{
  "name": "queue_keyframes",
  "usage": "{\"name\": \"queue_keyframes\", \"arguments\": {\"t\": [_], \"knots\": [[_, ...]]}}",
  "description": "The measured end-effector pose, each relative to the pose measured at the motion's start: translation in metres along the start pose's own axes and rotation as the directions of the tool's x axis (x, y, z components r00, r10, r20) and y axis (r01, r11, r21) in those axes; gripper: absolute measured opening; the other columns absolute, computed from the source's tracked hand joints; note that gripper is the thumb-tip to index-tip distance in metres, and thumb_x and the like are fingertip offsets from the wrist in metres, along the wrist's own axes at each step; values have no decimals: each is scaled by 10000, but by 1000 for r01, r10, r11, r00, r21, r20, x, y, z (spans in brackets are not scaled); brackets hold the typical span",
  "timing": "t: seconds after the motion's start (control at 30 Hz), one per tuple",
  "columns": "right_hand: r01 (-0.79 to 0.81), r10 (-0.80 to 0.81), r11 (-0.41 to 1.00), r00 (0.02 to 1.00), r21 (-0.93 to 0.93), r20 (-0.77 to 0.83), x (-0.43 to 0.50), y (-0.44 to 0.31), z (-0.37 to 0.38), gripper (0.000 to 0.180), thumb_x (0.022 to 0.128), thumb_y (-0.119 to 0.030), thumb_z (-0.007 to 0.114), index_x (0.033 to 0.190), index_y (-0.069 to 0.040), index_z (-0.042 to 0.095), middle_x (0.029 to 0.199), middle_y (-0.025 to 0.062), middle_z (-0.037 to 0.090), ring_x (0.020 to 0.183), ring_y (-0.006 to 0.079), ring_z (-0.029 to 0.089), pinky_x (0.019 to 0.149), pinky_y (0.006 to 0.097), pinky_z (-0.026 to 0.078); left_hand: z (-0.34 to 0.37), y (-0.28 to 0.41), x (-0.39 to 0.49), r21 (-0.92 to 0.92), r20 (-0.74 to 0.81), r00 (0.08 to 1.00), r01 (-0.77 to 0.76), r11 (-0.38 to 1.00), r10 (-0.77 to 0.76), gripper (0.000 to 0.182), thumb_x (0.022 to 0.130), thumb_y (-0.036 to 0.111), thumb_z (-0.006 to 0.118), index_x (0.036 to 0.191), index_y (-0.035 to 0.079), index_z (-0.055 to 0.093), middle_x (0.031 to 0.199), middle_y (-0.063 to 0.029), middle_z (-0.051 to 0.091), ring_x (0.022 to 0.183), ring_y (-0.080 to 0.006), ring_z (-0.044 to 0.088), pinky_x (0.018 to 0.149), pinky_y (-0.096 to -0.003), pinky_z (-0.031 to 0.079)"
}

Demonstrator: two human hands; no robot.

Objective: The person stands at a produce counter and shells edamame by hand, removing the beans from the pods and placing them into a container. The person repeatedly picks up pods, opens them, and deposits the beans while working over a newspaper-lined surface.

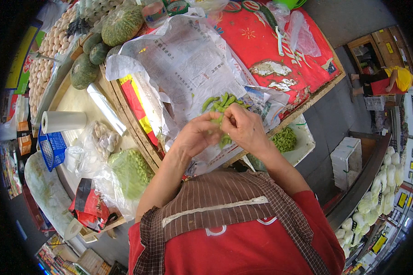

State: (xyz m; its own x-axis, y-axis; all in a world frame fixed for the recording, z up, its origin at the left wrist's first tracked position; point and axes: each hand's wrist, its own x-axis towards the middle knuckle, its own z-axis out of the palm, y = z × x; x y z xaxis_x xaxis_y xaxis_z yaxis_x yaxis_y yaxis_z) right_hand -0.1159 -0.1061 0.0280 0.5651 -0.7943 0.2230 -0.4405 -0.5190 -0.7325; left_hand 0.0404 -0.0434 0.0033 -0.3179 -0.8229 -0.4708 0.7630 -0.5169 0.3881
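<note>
Both my hands meet over a newspaper-lined tray at the front of the stall table. Pinched between the fingers of my left hand (pixel 200 133) is a green bean pod (pixel 219 120), partly hidden and blurred. My right hand (pixel 246 129) has its thumb and forefinger closed at the pod's other end; whether it grips the pod itself is hidden. A small heap of green pods (pixel 227 99) lies just beyond my fingers on the newspaper (pixel 189 62). More green (pixel 224 140) shows below my hands, too covered to make out fully.
Left of the tray, a clear bag of shelled green beans (pixel 129 170), a plastic film roll (pixel 64 122) and a blue basket (pixel 51 147) crowd a board. Green pumpkins (pixel 122 25) sit beyond. A white foam box (pixel 301 144) of pods stands below right. Another person (pixel 397 79) is far right.
</note>
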Motion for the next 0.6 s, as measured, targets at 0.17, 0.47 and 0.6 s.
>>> {"name": "queue_keyframes", "arguments": {"t": [0.17,0.47,0.6], "knots": [[-48,47,999,999,-24,-17,-1,-3,2,133,776,-130,604,770,-52,496,694,117,588,599,316,591,502,401,451,10,1,0,-71,-16,999,-37,997,36,246,793,-10,527,1029,59,521,829,-70,564,661,-177,539,606,-265,433],[-450,385,766,893,459,234,4,7,-7,90,849,-71,546,909,-4,536,735,2,578,597,65,493,560,223,419,-5,3,-3,97,-66,995,-67,993,74,108,916,147,499,989,67,508,758,-56,540,591,-156,486,520,-249,352],[-597,321,489,801,637,505,1,8,-9,181,815,-116,589,944,4,549,789,15,589,676,80,535,605,235,442,-5,-1,-1,133,-73,981,-168,977,179,116,936,190,487,904,78,498,732,-48,536,553,-141,452,500,-249,327]]}}
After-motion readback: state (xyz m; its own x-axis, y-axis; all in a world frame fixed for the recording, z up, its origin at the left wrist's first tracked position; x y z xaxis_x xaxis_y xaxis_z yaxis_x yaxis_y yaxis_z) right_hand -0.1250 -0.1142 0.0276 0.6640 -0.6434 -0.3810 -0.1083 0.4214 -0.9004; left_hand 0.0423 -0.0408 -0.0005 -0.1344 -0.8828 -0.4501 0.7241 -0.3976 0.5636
